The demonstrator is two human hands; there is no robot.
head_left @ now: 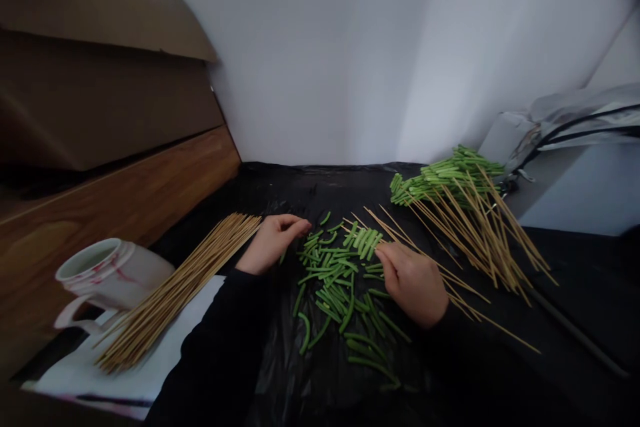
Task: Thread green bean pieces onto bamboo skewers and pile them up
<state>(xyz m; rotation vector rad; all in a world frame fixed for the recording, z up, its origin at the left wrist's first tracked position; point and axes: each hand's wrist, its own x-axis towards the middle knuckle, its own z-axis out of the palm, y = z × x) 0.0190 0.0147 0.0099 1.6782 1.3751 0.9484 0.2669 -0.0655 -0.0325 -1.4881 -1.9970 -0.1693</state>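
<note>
My right hand (414, 280) is closed around a thin bamboo skewer that carries a row of short green stalk pieces (364, 241), which look like cut green beans or garlic stems. To the left, my left hand (275, 240) has its thumb and fingertips pinched together, and whatever they may hold is too small to make out. Between and below both hands lies a loose heap of green stalk pieces (335, 280). Several loose bamboo skewers (465, 283) rest beside and behind my right hand.
A thick bundle of bare skewers (175, 300) leans across a white mug (120, 273) and white paper (195, 327) at left. Filled skewers (450, 177) are piled at back right. Black plastic (295, 373) covers the surface. A cardboard box (110, 93) and white wall (320, 53) stand behind.
</note>
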